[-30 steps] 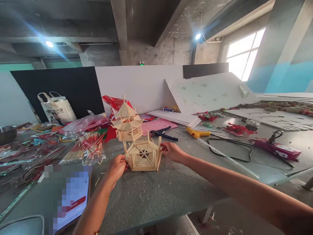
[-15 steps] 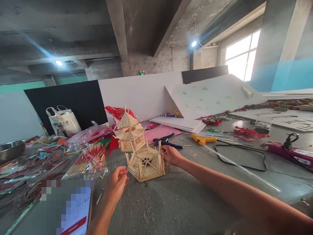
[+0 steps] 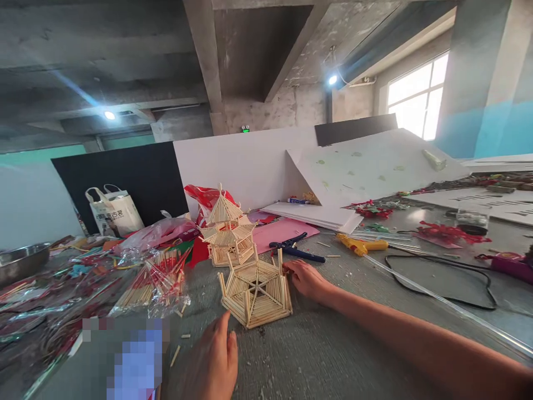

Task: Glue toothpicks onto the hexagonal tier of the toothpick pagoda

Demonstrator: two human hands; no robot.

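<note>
A hexagonal base of wooden sticks [image 3: 266, 319], with short upright posts around its rim and spokes meeting at a central gap, lies on the grey table. Close to its front left corner is my left hand [image 3: 216, 355], back upward, index finger stretched forward and thumb apart, holding nothing. My right hand [image 3: 308, 280] is beside the right rim, fingers extended loosely toward a post; whether the fingertips touch it I cannot tell. Right behind the base stands a tiered pagoda model [image 3: 227, 233] of the same sticks, with pointed roofs.
Dark blue pliers [image 3: 297, 250] lie behind my right hand. Farther right are a yellow glue gun [image 3: 360, 244], its black cord and a clear rod [image 3: 437, 305]. Bagged sticks [image 3: 160, 280] and a pixelated phone-like screen [image 3: 137, 361] are on the left. White boards [image 3: 312, 214] lie behind.
My left hand has come lower and nearer to me, its bent fingers now straighter. My right hand stays by the right-hand post. The view has shifted slightly, moving the scene right and down.
</note>
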